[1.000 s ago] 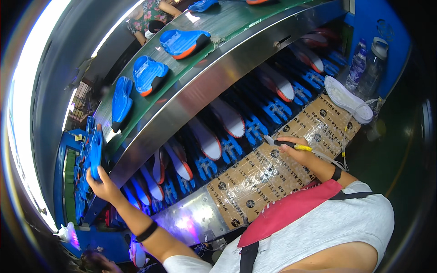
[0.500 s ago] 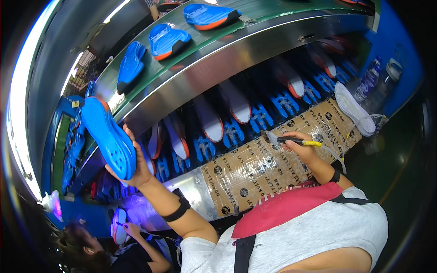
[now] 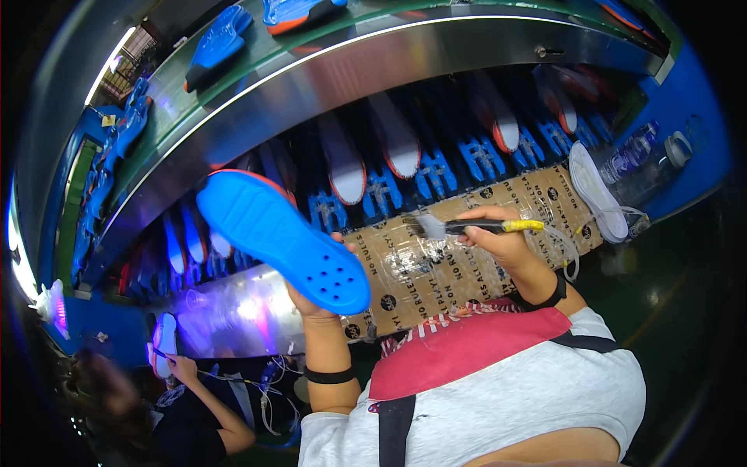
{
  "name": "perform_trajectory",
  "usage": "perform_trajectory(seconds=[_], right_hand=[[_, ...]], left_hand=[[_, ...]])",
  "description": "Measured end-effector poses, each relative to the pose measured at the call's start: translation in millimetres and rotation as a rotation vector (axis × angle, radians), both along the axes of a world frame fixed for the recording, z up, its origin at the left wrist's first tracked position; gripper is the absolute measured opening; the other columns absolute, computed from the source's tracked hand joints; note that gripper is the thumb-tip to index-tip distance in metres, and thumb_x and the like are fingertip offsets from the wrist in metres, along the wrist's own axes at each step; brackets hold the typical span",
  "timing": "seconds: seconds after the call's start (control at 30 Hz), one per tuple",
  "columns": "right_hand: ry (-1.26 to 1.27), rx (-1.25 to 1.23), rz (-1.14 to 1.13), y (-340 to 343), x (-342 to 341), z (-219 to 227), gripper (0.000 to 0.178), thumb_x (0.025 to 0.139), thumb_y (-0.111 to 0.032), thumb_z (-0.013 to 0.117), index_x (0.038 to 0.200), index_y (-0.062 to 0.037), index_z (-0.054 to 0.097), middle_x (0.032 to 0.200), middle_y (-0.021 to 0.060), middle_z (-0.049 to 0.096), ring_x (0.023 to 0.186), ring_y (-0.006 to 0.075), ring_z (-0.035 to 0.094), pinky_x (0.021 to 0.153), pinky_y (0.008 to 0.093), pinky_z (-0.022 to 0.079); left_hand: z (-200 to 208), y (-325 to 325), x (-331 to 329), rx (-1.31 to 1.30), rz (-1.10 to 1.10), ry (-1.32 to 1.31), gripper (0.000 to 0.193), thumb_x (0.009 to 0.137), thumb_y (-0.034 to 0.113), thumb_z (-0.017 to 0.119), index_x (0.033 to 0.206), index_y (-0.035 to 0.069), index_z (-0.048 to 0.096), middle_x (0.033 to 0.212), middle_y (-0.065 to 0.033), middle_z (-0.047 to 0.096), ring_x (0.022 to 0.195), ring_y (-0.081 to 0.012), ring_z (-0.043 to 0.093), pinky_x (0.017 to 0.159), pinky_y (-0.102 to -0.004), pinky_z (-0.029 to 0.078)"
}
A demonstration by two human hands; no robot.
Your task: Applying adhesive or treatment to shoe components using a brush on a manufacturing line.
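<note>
A bright blue shoe sole (image 3: 272, 233) with an orange edge at its far end and several small round holes at its near end rests in my left hand (image 3: 306, 302). The hand grips it from beneath, so most of the fingers are hidden behind it. To the right, my right hand (image 3: 498, 237) is closed round the black handle of a brush (image 3: 481, 226). Its pale bristles point left toward the sole, a short gap away from it. From the handle's yellow end runs a clear tube (image 3: 572, 253).
Below my hands lies a bench covered in printed brown paper (image 3: 416, 280). White-and-red shoes (image 3: 348, 183) stand in a row on blue racks behind. Blue soles (image 3: 218, 47) sit on the upper green belt. A white sole (image 3: 595, 191) and bottles (image 3: 630, 152) are at right; a co-worker (image 3: 187, 412) at lower left.
My left hand has brought the blue sole rightward, from near the upper belt to above the bench, close to the brush. My right hand with the brush has shifted slightly left.
</note>
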State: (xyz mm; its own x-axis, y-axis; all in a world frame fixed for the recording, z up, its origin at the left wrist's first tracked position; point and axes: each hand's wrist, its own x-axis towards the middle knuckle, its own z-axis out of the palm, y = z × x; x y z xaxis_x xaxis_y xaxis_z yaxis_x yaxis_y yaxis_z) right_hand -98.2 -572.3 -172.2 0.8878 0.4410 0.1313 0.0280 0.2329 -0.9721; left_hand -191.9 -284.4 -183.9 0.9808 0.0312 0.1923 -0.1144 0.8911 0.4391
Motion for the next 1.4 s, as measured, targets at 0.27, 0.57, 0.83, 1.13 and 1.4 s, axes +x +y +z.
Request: perform_trajectory(seconds=[0.27,0.57,0.83,1.13,1.4], right_hand=[[-0.789,-0.103,-0.004,60,-3,46,0.024,0.068,-0.005,0.068,0.091,-0.0003,0.065,0.072,0.0107,0.064,0.06,0.0219,0.061,0.054,0.0288,0.046],[-1.055,-0.147,0.071,94,-24,39,0.023,0.066,-0.014,0.069,0.088,-0.0058,0.064,0.069,0.0096,0.06,0.063,0.0274,0.061,0.06,0.0354,0.05],[-0.862,-0.139,0.063,85,-22,33,0.025,0.066,-0.011,0.072,0.09,-0.0061,0.067,0.07,0.0098,0.061,0.063,0.0265,0.062,0.057,0.0338,0.049],[-0.829,-0.114,0.084,80,-32,16,0.023,0.068,-0.012,0.069,0.09,-0.007,0.066,0.068,0.0078,0.059,0.061,0.0238,0.06,0.057,0.0335,0.049],[-0.824,-0.071,0.346,88,-46,3,0.022,0.067,-0.014,0.071,0.088,-0.0074,0.066,0.071,0.0096,0.061,0.062,0.0248,0.062,0.063,0.0332,0.05]], left_hand=[[-53,-57,-24,-0.049,-0.145,0.202,0.079,0.083,0.066,0.044,0.131,0.004,0.041,0.123,-0.0223,0.051,0.11,-0.038,0.053,0.092,-0.0478,0.046],[-68,-62,-35,0.057,-0.114,0.483,0.072,0.081,0.054,0.06,0.13,0.005,0.042,0.123,-0.014,0.054,0.11,-0.0269,0.056,0.095,-0.0418,0.046],[-48,-54,-34,0.164,0.016,0.315,0.074,0.078,0.052,0.065,0.131,0.005,0.042,0.125,-0.0152,0.052,0.112,-0.0286,0.055,0.096,-0.0425,0.045],[-56,-51,-31,0.049,0.161,0.364,0.051,0.091,0.048,0.047,0.121,0.007,0.049,0.111,-0.0134,0.059,0.098,-0.0266,0.06,0.084,-0.0401,0.051],[-57,-45,-24,-0.129,-0.039,0.255,0.073,0.076,0.058,0.06,0.127,0.008,0.045,0.116,-0.0235,0.054,0.105,-0.0412,0.054,0.087,-0.052,0.049]])
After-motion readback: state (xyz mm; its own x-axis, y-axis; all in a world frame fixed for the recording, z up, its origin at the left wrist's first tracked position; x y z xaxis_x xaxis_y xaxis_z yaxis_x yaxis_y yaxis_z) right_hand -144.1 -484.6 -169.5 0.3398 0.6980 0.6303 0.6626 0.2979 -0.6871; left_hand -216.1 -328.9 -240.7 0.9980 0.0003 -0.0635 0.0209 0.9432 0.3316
